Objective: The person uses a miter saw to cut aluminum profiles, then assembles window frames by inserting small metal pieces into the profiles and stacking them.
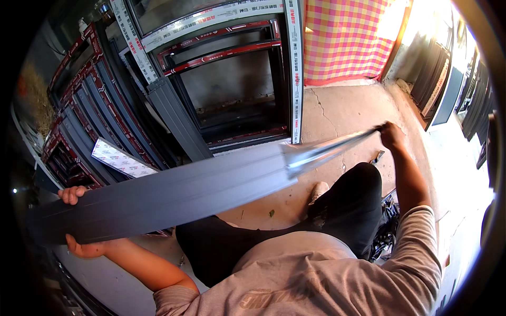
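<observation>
A long, wide grey profile panel [174,197] lies slantwise across the view above my lap, its left end lower. Near that end my left hand [86,248] grips it, fingertips over the far edge and thumb side at the near edge. My right hand [392,136], out to the right, is closed on a thin strip of shiny film [337,149]. The film stretches taut and narrowing from the panel's right end to my fingers. At the panel end the film is smeared by motion, so the exact join cannot be made out.
Dark frames with red tape [226,60] and a grey profile [179,118] lean ahead; more frames [95,105] are stacked at left beside a white printed strip [121,158]. A checkered curtain [348,39] hangs ahead right. Crumpled black material [387,224] lies by my right leg.
</observation>
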Motion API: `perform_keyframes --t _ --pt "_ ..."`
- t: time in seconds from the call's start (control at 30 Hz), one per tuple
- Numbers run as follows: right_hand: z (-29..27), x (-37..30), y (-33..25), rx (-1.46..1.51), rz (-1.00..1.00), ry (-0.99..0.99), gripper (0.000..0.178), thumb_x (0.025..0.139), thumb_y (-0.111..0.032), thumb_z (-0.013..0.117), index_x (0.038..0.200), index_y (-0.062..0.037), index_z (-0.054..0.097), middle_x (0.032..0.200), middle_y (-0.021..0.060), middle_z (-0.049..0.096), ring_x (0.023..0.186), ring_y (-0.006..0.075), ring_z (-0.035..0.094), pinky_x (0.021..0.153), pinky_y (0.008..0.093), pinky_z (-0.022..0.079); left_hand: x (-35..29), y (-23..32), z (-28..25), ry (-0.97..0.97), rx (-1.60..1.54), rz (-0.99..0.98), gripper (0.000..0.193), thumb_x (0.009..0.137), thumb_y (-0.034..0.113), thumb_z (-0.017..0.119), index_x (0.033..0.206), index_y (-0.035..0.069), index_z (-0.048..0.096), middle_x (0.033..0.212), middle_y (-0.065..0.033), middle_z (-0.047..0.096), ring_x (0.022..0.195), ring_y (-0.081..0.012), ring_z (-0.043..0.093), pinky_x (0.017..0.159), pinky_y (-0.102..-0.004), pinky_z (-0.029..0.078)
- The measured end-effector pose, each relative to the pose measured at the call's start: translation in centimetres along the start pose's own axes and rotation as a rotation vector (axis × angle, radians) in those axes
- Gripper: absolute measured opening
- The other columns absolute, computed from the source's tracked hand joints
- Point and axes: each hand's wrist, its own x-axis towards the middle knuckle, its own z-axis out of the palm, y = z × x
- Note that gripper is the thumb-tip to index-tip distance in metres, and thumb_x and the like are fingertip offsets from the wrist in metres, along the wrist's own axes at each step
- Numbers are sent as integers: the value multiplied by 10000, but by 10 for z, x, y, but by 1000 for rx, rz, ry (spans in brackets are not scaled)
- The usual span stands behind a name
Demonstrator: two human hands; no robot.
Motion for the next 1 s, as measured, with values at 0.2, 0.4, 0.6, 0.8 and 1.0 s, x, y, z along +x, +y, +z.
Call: perform_keyframes --t 0.2,0.4,0.6,0.8,1.0 --pt "92 -48 268 -176 437 -155 325 963 -319 658 1102 -32 725 1126 239 748 1109 388 719 936 467 577 15 54 -108 53 193 97 747 846 392 536 1315 -184 460 1174 -250 502 1153 -360 502 1158 -543 351" --pt "81 -224 495 -571 589 -424 193 963 -177 668 1103 -70 745 1190 246 752 1132 404 733 913 505 605 -31 -8 -160 469 455 51 966 927 870 439 1312 -5 571 967 -85 544 815 -203 519 713 -362 463" --pt "147 -335 430 -48 938 -314 307 1021 -243 547 1165 -74 760 1189 224 752 1143 395 721 928 525 585 -10 -204 -128 692 1090 -155 712 966 569 737 1352 -2 559 1306 -149 645 1194 -270 615 1034 -379 496" --pt "141 -323 382 116 975 -232 315 1021 -263 548 1166 -73 753 1174 214 742 1121 382 712 915 514 578 -58 -275 -222 640 996 -532 788 1040 491 668 1532 -82 443 1585 -205 489 1456 -296 454 1209 -399 348" --pt "139 -331 370 197 1024 -162 324 1021 -283 549 1167 -71 746 1159 205 732 1100 370 702 901 503 571 -70 -335 -277 739 922 -603 618 1086 482 572 1474 2 562 1525 -158 571 1411 -284 505 1190 -404 363"
